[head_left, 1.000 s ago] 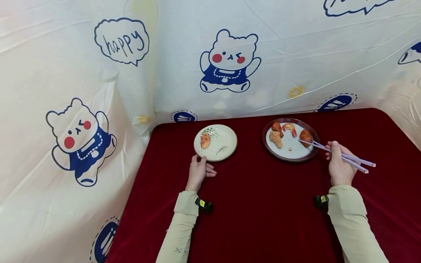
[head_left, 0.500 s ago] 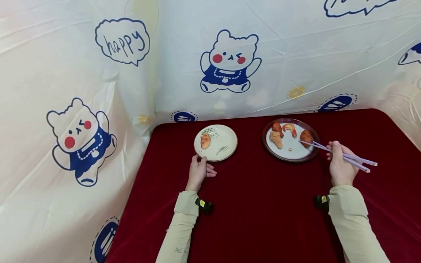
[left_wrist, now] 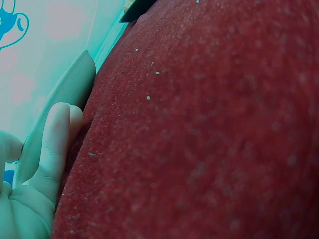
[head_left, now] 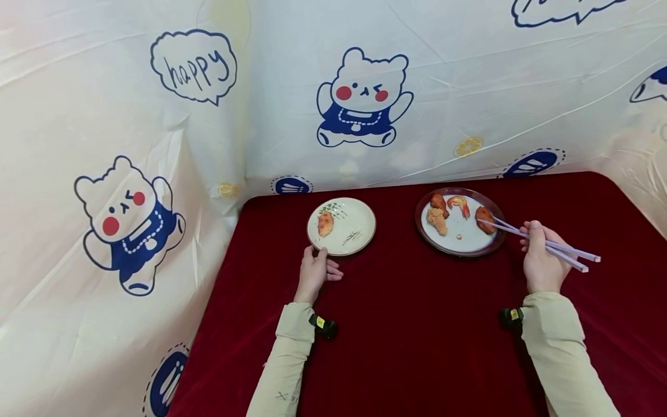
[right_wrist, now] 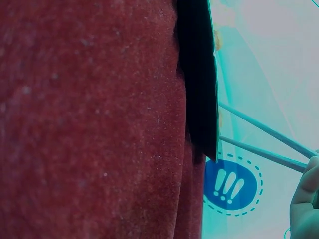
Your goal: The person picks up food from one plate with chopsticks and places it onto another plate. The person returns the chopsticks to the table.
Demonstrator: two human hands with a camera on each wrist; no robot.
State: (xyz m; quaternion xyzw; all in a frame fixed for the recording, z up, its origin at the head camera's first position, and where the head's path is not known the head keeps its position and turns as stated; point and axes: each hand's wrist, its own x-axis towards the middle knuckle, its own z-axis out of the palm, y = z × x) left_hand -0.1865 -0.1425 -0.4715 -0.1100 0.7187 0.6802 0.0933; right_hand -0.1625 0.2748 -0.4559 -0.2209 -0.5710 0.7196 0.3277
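My left hand point(head_left: 312, 274) grips the near rim of a small cream plate point(head_left: 359, 229) between thumb and finger; its other fingers point(left_wrist: 55, 134) extend beside the plate in the left wrist view. An oval golden-brown food piece point(head_left: 325, 223) lies on that plate. My right hand point(head_left: 544, 263) holds a pair of pale purple chopsticks point(head_left: 560, 249) near the middle. Their tips reach over the dark-rimmed plate point(head_left: 458, 251) and straddle a glossy brown fried piece point(head_left: 486, 220) at its right side. The right wrist view shows both sticks going behind the plate's dark edge.
On the dark-rimmed plate also lie a shrimp point(head_left: 460, 205), a breaded chunk point(head_left: 437, 220), a reddish-brown piece point(head_left: 439, 202) and a crumb. A red velvet cloth point(head_left: 417, 324) covers the table. A printed white curtain point(head_left: 281, 104) hangs behind and at the left.
The chopstick tips have shifted slightly and now overlap the brown fried piece, which has turned a little. My right hand has edged right. The left hand and its plate stay put.
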